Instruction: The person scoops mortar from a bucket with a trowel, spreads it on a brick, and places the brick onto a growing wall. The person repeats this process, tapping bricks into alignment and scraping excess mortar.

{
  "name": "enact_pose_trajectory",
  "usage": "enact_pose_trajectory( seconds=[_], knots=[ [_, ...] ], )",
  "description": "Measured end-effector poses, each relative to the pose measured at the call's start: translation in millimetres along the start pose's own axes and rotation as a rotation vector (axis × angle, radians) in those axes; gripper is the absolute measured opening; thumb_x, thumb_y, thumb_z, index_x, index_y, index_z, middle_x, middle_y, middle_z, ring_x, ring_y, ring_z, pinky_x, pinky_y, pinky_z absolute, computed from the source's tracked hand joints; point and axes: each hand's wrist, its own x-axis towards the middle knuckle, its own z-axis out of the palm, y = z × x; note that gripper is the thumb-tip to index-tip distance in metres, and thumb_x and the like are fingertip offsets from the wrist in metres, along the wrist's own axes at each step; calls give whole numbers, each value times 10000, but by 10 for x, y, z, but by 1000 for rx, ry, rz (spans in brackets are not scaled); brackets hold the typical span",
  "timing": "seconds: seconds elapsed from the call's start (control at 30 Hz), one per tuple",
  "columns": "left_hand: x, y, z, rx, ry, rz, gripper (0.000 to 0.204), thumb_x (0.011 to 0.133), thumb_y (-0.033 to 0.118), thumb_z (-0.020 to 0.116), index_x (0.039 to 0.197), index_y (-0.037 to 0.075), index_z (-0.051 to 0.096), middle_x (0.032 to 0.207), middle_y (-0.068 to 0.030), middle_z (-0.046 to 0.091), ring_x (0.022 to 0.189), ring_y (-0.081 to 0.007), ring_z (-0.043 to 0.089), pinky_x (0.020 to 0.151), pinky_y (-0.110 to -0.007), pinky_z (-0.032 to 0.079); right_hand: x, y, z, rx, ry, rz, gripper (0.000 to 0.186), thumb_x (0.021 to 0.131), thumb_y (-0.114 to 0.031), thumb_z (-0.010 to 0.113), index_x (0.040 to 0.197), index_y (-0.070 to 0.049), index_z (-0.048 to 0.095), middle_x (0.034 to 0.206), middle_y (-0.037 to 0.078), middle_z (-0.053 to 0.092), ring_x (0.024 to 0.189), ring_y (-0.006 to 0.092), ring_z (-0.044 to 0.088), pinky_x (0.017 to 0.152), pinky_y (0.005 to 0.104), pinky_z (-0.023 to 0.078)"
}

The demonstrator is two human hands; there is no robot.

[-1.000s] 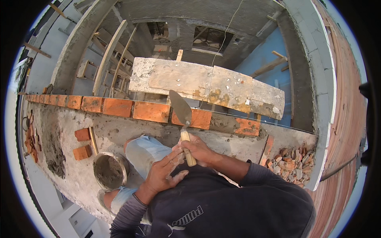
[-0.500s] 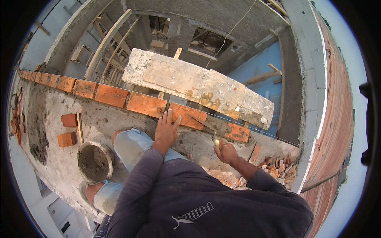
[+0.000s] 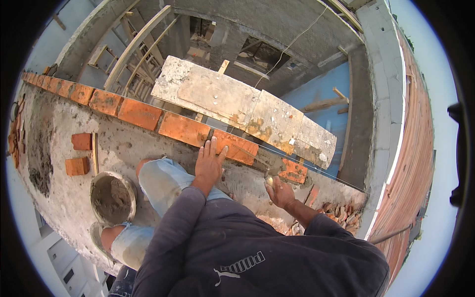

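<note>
Orange fired clay forms the rectangular brick [image 3: 236,148] in front of the person, set in the row of orange bricks [image 3: 139,114] along the far edge of a rough grey concrete ledge [image 3: 64,119]. The left hand [image 3: 208,167] has its fingers extended and a little spread, thumb apart, the tips resting on the near left part of that brick; it grips nothing. The right hand [image 3: 282,191] is curled around the pale wooden handle of a thin grey metal trowel [image 3: 257,159], whose blade reaches over the brick's right end.

The likeliest trouble is the brick being nudged out of place: uneven pressure from the left fingertips, or a sideways push from the blade, could tip it or turn it out of the row. Pushed too far outward, it might bear on the thin taut string line [image 3: 316,171] and spoil that guide. Loose grey mortar could also fall over the far edge if the blade swept that way.

The brick lies flat, its long axis following the row, slanting from upper left to lower right of the view. The trowel points up and leftward, its handle end nearest the person's right side; its own long axis slopes in the same general sense, though more steeply. The blade looks narrow from above, so I cannot tell exactly how its face is tilted.
</note>
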Motion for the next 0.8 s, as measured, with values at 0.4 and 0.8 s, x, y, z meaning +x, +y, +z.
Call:
enact_pose_trajectory(
  seconds=[0.4,0.8],
  knots=[
    [-69,64,78,8,-37,-60,808,959,355,644,1651,187,262,1688,-296,112,1569,-437,146,1253,-525,165,81,-140,-60,-63,-6,-32,497,1013,-451,553,1161,21,498,812,310,685,768,493,686,692,563,543],
    [-91,20,102,-60,-72,-69,718,1001,251,519,1659,182,240,1704,-274,71,1586,-410,101,1267,-510,121,303,-462,-122,-79,120,-142,443,1029,-423,541,1129,6,500,831,296,694,806,488,691,704,568,549]
  ],
)
